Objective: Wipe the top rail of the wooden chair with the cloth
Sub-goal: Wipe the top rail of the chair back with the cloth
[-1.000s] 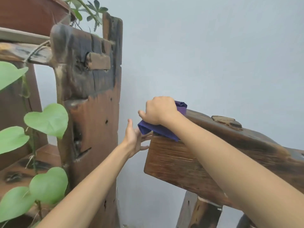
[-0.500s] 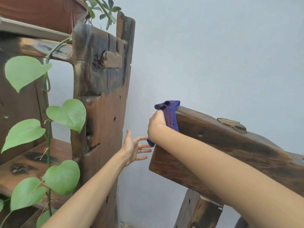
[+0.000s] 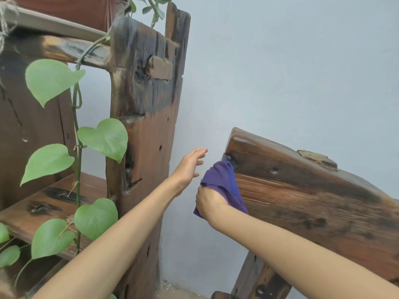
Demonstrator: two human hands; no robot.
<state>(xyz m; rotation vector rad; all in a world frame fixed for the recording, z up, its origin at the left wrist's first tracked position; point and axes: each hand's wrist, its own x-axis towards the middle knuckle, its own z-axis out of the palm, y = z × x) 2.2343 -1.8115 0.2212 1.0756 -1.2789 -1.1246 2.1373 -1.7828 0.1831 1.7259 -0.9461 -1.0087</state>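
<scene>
Since half a second ago the cloth has slid off the top of the rail and down its left end, and the free hand has lifted slightly.

Nearest, the right hand [image 3: 208,202] is clamped on the purple cloth [image 3: 222,182], bunching it against the end face of the top rail [image 3: 302,190] of the wooden chair. The rail's long axis runs from that end rightward and slopes down, passing under the right forearm, so any further wiping lies to the right of the hand, along the rail. The right hand is on the rail; the left hand [image 3: 190,166] hovers just left of the rail's end, fingers apart, holding nothing and touching nothing.

Left of the rail stands a dark wooden post [image 3: 146,117] with a leafy vine [image 3: 103,137].

The rail's right part is cut off by the frame edge, its back face is hidden, and the right fingers are buried in cloth.
</scene>
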